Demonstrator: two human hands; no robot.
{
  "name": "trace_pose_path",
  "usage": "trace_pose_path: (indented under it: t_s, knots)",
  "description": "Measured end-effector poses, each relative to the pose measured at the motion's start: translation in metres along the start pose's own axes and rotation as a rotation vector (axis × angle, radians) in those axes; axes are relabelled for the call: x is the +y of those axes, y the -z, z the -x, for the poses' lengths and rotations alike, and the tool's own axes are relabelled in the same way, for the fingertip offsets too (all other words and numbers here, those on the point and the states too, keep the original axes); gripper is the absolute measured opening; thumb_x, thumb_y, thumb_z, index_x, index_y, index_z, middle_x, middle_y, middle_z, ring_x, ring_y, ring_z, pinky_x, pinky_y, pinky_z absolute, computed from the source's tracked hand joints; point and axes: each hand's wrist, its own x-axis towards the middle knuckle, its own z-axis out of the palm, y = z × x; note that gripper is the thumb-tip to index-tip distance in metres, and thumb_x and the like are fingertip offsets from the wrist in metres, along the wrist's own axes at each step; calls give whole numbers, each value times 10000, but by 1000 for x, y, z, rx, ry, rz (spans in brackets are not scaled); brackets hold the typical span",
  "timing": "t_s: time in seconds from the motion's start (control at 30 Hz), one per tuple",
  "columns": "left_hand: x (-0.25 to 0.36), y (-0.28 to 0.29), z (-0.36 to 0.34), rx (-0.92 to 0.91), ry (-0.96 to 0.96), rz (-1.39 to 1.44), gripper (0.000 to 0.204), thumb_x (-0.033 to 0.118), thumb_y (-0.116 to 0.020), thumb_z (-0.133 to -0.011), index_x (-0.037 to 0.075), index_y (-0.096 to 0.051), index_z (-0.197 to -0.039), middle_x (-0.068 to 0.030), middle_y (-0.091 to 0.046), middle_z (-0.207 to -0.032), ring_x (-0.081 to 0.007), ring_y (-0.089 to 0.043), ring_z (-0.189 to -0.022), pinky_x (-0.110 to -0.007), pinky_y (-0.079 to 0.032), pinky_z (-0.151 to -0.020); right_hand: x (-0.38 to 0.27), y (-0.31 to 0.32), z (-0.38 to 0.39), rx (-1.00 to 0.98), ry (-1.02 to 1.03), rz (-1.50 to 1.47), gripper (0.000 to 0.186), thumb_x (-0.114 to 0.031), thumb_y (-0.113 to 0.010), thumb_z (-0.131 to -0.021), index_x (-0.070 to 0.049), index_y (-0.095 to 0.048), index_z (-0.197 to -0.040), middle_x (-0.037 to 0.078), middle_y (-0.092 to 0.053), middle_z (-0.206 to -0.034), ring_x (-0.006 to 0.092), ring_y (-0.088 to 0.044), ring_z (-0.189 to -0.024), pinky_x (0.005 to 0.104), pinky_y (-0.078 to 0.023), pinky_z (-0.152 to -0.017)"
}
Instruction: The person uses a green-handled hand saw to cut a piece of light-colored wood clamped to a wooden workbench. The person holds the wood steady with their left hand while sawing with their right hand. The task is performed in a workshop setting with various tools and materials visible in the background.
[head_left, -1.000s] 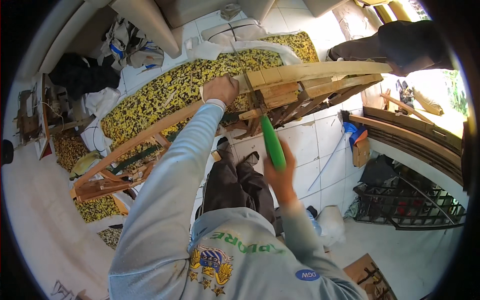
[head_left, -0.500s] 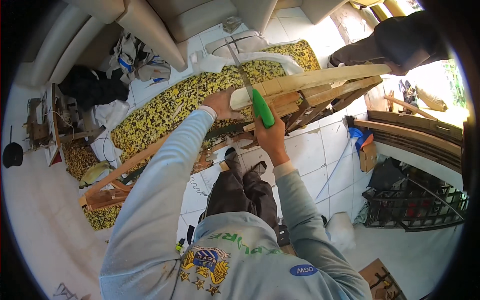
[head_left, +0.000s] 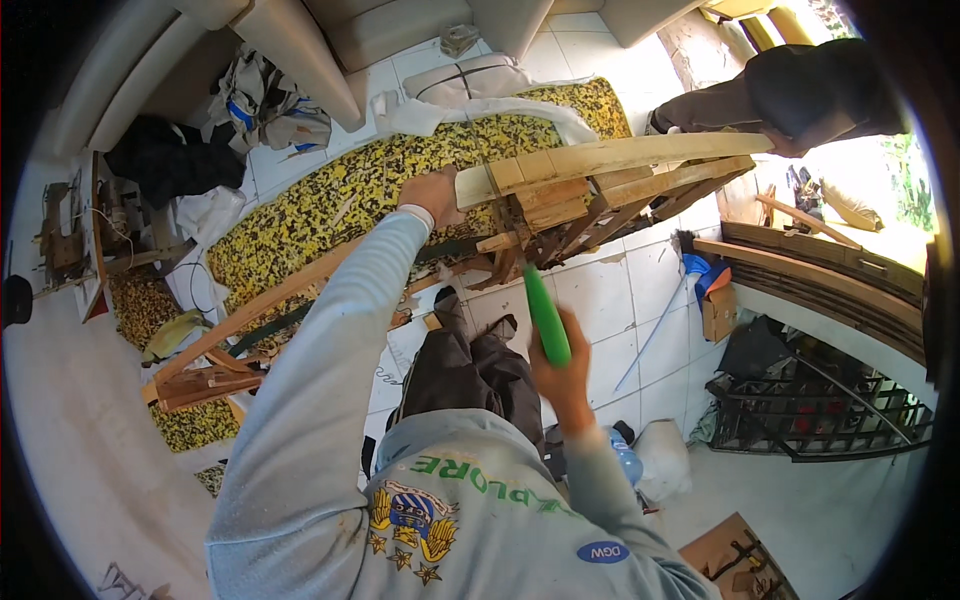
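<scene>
A handsaw with a green handle (head_left: 545, 315) is in my right hand (head_left: 565, 378), whose fingers wrap round the grip. Its thin blade reaches forward and crosses the pale, curved wooden plank (head_left: 610, 155) near the left end. My left hand (head_left: 432, 196) grips that plank end, just left of the blade; some of its fingers are hidden. At the far right, another person's hand (head_left: 785, 146) is at the plank's other end. Beneath the plank lies a wooden frame (head_left: 580, 212) of several slats.
Yellow-and-black speckled foam (head_left: 290, 225) stretches behind the frame on white floor tiles (head_left: 600, 310). Beige sofa pieces (head_left: 400, 40) stand at the back. On the right are another slatted wooden frame (head_left: 820, 270) and a black metal rack (head_left: 820, 405). A blue bottle (head_left: 625, 462) sits by my right arm.
My right hand has drawn the saw back toward my body, its handle now well away from the plank. My left hand still holds the plank's end.
</scene>
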Motion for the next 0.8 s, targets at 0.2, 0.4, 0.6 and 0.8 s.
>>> trace_pose_path:
  t_s: [0.2,0.4,0.6,0.8]
  knots:
    - [-4,-8,4,121,2,19,661,479,-830,-804,54,-599,-1255,-227,-800,-1031,-413,-789,-962,-526,-623,-856,10,8,29,137,165,59,262,17,-648,-971,27,-712,-1224,124,-764,-936,167,-705,-782,337,-558,-724]
    - [4,-18,-13,86,-102,-40,739,565,-829,-769,70,-610,-1273,-210,-803,-994,-413,-789,-931,-529,-627,-835,32,-33,-92,75,112,-126,296,26,-655,-913,3,-694,-1205,138,-721,-896,189,-680,-776,352,-540,-717]
    - [-6,-4,9,102,-10,-21,732,526,-846,-751,66,-608,-1269,-206,-801,-1023,-406,-784,-965,-525,-624,-859,-4,19,58,66,47,-27,387,26,-640,-910,48,-698,-1293,159,-743,-929,184,-712,-808,331,-559,-737]
    - [8,-8,2,116,7,-30,754,529,-859,-736,66,-606,-1274,-207,-800,-1050,-403,-780,-987,-526,-622,-864,42,-54,-94,123,175,-115,384,-23,-698,-877,-20,-711,-1261,228,-732,-893,390,-745,-816,439,-560,-735]
